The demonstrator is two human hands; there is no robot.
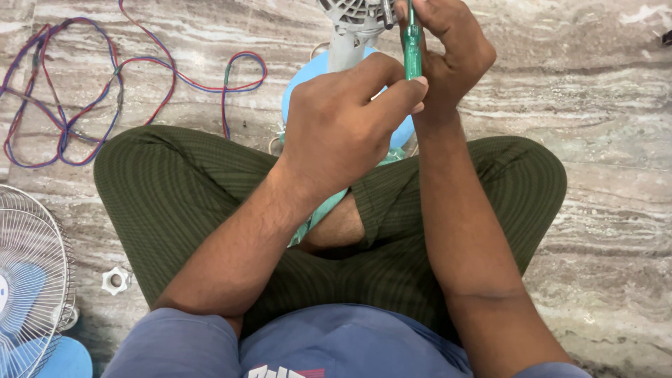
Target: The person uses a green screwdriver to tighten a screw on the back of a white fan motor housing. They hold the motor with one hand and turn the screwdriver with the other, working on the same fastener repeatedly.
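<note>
far left, lower edge: white wire fan guard [31,280] with pale blue blades [17,301] behind it, lying on the marble floor [602,140]; only part is in frame. just right of the guard, a small white plastic nut [115,281] sits on the floor, apart from the guard and close to the person's left knee.

upper left: loose tangle of red and blue wires [91,98] spread over the floor, its loops reaching toward the centre, not touching either hand.

centre: person sits cross-legged, dark green striped trousers [182,189], blue shirt [336,343] at the bottom edge. left hand [343,126] is raised in front of the body, fingers curled in, thumb and forefinger closed on the lower end of a green-handled screwdriver [412,52]. behind the hand, a light blue round fan base [308,77] rests on the floor, with a grey stem [346,49] rising to the grey motor housing [350,10] at the top edge.

right of centre: right hand [448,49] is higher up, fingers wrapped round the upper part of the same screwdriver, closed tight. the screwdriver stands nearly upright between the two hands, its tip running out at the top edge beside the motor housing; cannot tell whether the tip touches it.

far right: bare marble floor only.
</note>
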